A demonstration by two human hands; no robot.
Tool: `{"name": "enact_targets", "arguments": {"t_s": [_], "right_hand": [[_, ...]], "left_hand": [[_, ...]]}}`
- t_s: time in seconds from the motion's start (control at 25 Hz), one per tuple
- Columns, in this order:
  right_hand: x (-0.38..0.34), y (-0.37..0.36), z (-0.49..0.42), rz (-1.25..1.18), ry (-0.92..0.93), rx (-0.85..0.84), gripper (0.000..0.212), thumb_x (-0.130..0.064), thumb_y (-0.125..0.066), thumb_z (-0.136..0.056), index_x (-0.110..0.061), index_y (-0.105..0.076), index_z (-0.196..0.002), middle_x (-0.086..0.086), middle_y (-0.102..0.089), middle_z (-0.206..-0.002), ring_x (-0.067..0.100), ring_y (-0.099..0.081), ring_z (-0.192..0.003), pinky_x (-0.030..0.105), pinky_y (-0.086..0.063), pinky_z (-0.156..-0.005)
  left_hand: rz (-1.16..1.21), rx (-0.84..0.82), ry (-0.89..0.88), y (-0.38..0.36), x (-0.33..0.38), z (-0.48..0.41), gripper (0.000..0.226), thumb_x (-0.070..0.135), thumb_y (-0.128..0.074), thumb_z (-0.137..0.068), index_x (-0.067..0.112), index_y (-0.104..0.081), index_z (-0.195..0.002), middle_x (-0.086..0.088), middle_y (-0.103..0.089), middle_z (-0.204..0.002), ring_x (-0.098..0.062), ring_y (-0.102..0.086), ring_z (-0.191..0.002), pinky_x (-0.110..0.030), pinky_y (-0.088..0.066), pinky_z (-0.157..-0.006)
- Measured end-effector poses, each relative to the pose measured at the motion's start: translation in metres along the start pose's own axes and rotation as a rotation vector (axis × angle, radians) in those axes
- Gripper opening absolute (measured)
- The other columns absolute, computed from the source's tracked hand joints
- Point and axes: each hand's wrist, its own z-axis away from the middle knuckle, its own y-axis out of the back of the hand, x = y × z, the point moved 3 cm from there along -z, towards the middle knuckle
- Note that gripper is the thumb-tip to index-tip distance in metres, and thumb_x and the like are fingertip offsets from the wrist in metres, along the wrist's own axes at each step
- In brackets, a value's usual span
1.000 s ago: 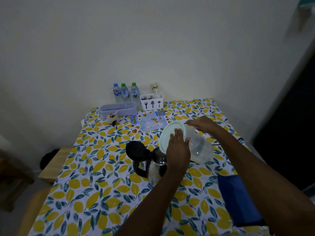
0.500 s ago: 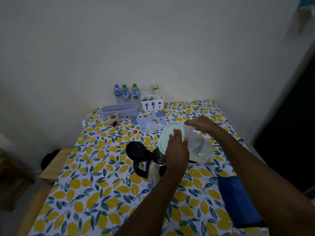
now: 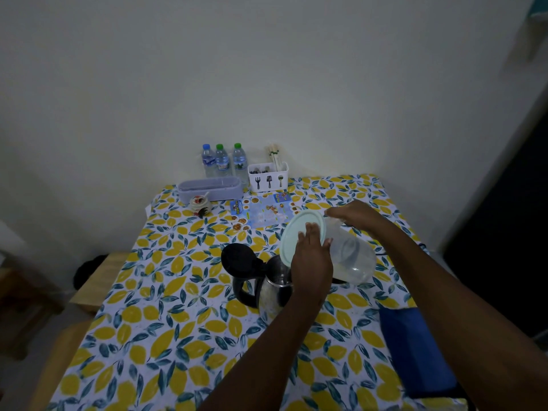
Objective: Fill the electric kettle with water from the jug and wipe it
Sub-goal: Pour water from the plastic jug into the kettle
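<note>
Plain pale wall (image 3: 267,69) stands behind lemon-print table (image 3: 142,327).

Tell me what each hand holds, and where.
The right hand grips the tilted jug near its rim; the left hand presses flat on its lid.

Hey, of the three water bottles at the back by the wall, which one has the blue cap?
The leftmost bottle, farthest from the white cutlery holder. The middle bottle and the right bottle both have green caps.
</note>
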Motion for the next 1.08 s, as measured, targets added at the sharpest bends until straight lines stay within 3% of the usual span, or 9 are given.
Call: {"name": "enact_targets", "arguments": {"t_s": [0.16, 0.32, 0.44, 0.64, 0.8, 0.96, 1.08], "right_hand": [[-0.003, 0.002, 0.001, -0.033, -0.003, 0.002, 0.045, -0.039, -0.071, -0.075, -0.012, -0.044, -0.053, 0.004, -0.040, -0.054, 0.018, -0.039, -0.049, 0.031, -0.032, -0.058], [-0.004, 0.001, 0.000, -0.025, -0.012, -0.005, 0.037, -0.042, -0.071, -0.074, -0.010, -0.055, -0.067, 0.009, -0.046, -0.065, 0.020, -0.044, -0.057, 0.031, -0.034, -0.060], [-0.004, 0.001, 0.000, -0.018, -0.009, -0.008, 0.039, -0.042, -0.071, -0.074, -0.011, -0.053, -0.058, 0.005, -0.047, -0.057, 0.019, -0.045, -0.053, 0.031, -0.035, -0.059], [-0.005, -0.002, 0.001, -0.020, -0.007, -0.003, 0.044, -0.041, -0.070, -0.075, -0.015, -0.047, -0.050, 0.004, -0.044, -0.053, 0.019, -0.043, -0.051, 0.030, -0.034, -0.057], [-0.001, -0.006, 0.000, -0.007, -0.016, -0.007, 0.045, -0.046, -0.068, -0.075, -0.012, -0.050, -0.053, 0.005, -0.048, -0.055, 0.019, -0.046, -0.052, 0.031, -0.036, -0.059], [0.010, -0.006, 0.001, -0.101, -0.015, 0.019, 0.042, -0.046, -0.071, -0.073, -0.013, -0.053, -0.052, 0.000, -0.047, -0.048, 0.017, -0.044, -0.048, 0.032, -0.036, -0.059], [0.020, -0.004, 0.004, -0.198, -0.043, 0.025, 0.041, -0.041, -0.071, -0.077, -0.012, -0.055, -0.053, -0.007, -0.045, -0.036, 0.011, -0.044, -0.040, 0.027, -0.035, -0.053]], "left_hand": [[0.019, -0.012, 0.001, 0.001, 0.000, -0.002, 0.096, 0.064, 0.004, -0.071, 0.013, -0.028, -0.146, -0.010, -0.038, -0.151, -0.033, -0.037, -0.136, -0.045, -0.045, -0.097], [0.030, -0.026, 0.006, 0.001, -0.001, -0.003, 0.081, 0.060, -0.007, -0.083, 0.014, -0.026, -0.147, -0.008, -0.034, -0.154, -0.029, -0.032, -0.139, -0.042, -0.041, -0.102], [0.046, -0.009, 0.011, 0.002, -0.002, -0.001, 0.095, 0.065, 0.001, -0.072, 0.014, -0.027, -0.147, -0.008, -0.035, -0.153, -0.031, -0.035, -0.138, -0.044, -0.042, -0.101], [0.063, -0.035, 0.016, 0.003, -0.003, 0.000, 0.097, 0.067, 0.002, -0.069, 0.015, -0.025, -0.147, -0.005, -0.032, -0.155, -0.028, -0.032, -0.140, -0.040, -0.040, -0.103], [0.020, -0.036, -0.013, 0.002, -0.006, 0.001, 0.070, 0.056, -0.016, -0.092, 0.014, -0.025, -0.147, -0.006, -0.032, -0.155, -0.028, -0.032, -0.140, -0.042, -0.041, -0.102], [0.008, -0.038, -0.041, 0.002, -0.003, 0.002, 0.095, 0.066, 0.002, -0.073, 0.013, -0.028, -0.146, -0.010, -0.032, -0.154, -0.028, -0.029, -0.141, -0.042, -0.041, -0.103], [-0.067, -0.001, -0.059, -0.003, -0.002, 0.000, 0.091, 0.062, 0.003, -0.082, 0.009, -0.042, -0.139, -0.016, -0.048, -0.143, -0.032, -0.044, -0.132, -0.042, -0.052, -0.092]]}}
